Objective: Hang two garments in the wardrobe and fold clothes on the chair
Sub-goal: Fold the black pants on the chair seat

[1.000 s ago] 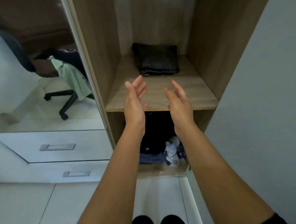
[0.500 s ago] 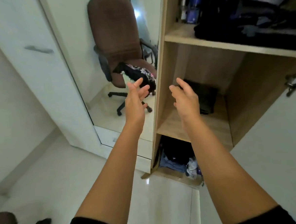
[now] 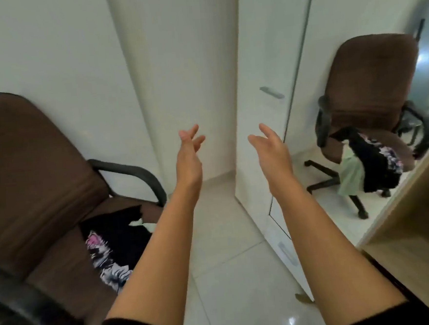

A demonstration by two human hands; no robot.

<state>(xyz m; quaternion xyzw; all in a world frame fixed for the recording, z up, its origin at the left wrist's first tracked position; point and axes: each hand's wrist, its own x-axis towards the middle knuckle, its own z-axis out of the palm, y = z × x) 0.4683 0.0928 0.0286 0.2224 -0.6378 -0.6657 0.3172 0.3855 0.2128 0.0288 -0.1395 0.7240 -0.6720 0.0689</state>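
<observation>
A brown office chair (image 3: 30, 160) with black armrests stands at the left. On its seat lies a heap of clothes: a black garment with a pink and white print (image 3: 112, 248) and a bit of pale green cloth (image 3: 146, 224) behind it. My left hand (image 3: 189, 156) and my right hand (image 3: 271, 153) are both raised in front of me, fingers apart, holding nothing, to the right of the chair. The wooden side of the wardrobe (image 3: 406, 227) shows at the lower right edge.
A white wardrobe door (image 3: 263, 108) with a metal handle stands ahead. Beside it a mirror (image 3: 372, 115) reflects the chair and its clothes. White walls meet in a corner behind my hands. Pale floor tiles (image 3: 229, 275) run between chair and wardrobe.
The view has swung left from the open wardrobe shelves to the chair and the wall corner. Both hands stay raised and empty in front of me.
</observation>
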